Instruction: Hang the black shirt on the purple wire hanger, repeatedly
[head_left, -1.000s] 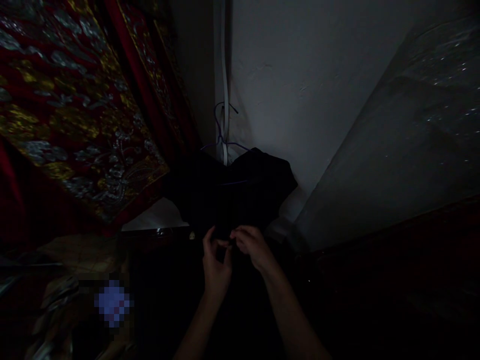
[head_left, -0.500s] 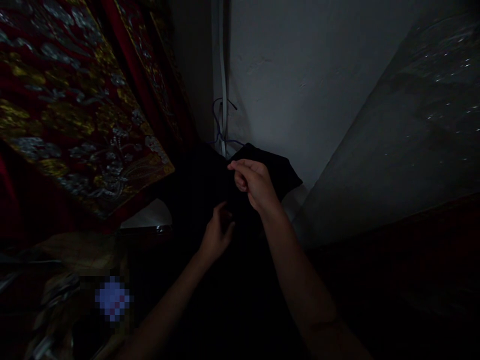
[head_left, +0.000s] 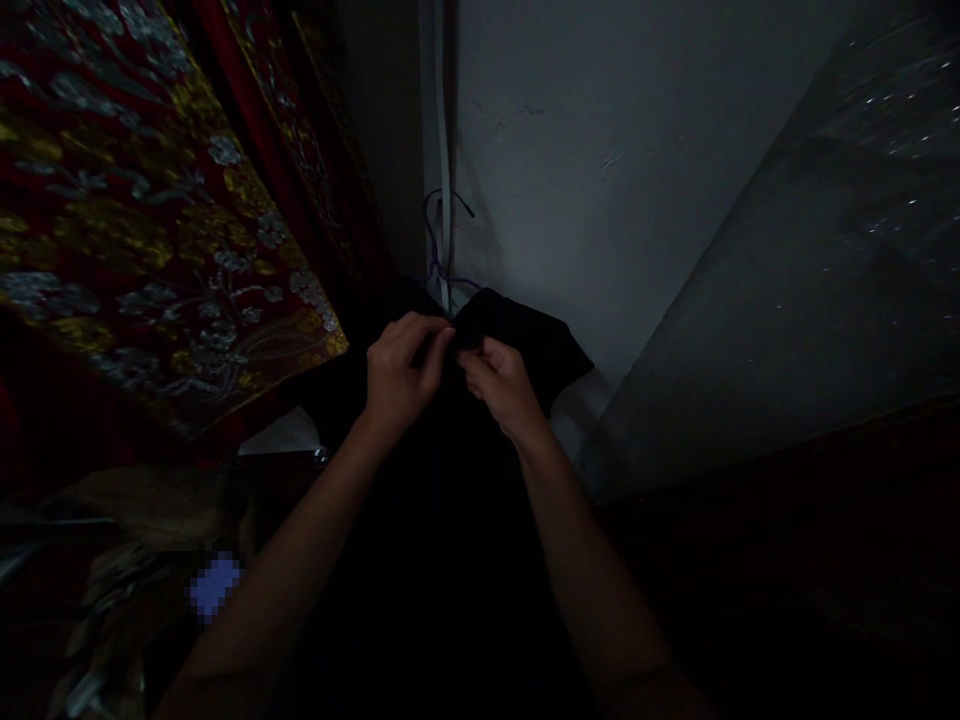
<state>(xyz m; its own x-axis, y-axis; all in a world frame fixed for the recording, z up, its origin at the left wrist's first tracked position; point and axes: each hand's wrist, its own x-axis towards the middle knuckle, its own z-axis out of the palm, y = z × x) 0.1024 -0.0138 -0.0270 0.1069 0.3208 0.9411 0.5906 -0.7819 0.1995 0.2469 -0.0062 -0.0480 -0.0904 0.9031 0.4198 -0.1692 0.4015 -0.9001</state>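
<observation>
A black short-sleeved garment [head_left: 525, 325] hangs on a thin dark-blue hanger [head_left: 435, 255] against the wall; most of its lower part is lost in darkness. My left hand [head_left: 401, 365] is closed in a pinch on the garment just below the neck opening, thumb and forefinger tips together. Slightly lower and to the right, my right hand [head_left: 499, 385] pinches the same front part, its fingers curled. The fingertips of both hands are close together. Whether a button or other fastening lies between them is too dark to tell.
Red cloth with gold and silver embroidery [head_left: 172, 220] hangs on the left. A pale cord or pipe [head_left: 445, 120] runs down the grey wall [head_left: 600, 150] behind the hanger. Clear plastic sheeting [head_left: 847, 260] covers the right side. Crumpled brown material [head_left: 150, 500] lies at lower left.
My left hand has risen from below and now pinches the garment beside the right hand. My right hand has come down slightly to the garment's front.
</observation>
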